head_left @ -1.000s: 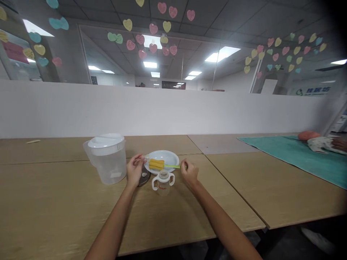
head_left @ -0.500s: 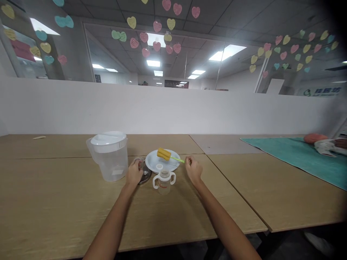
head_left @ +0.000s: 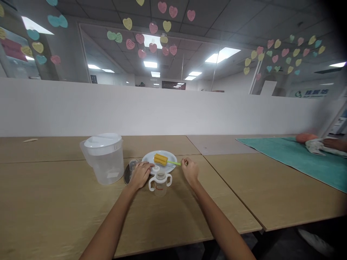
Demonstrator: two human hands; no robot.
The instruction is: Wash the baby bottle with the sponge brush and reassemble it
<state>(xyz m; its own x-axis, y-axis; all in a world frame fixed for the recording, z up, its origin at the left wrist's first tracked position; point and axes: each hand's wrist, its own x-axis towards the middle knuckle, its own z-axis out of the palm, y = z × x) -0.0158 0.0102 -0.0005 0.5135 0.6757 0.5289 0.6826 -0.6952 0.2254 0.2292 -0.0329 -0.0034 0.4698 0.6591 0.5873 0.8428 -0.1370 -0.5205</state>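
Note:
In my right hand is the green handle of a bottle brush with a yellow sponge head. The sponge head is over a white plate. My left hand reaches flat, fingers stretched, toward a small white ring-shaped cap at the plate's near edge; I cannot tell if the fingertips touch it. Just in front of the plate stands an uncapped clear baby bottle with two white handles, upright. Partly behind my left hand are a small clear cup and a dark round dish.
A translucent pitcher with a white lid stands left of my left hand. At the right lies a teal mat with a white cloth and another person's hand. A low white wall runs behind the table.
My left hand has left the clear cup at the dark dish and moved right toward the white cap. The brush head has lowered toward the plate. The view has shifted slightly.

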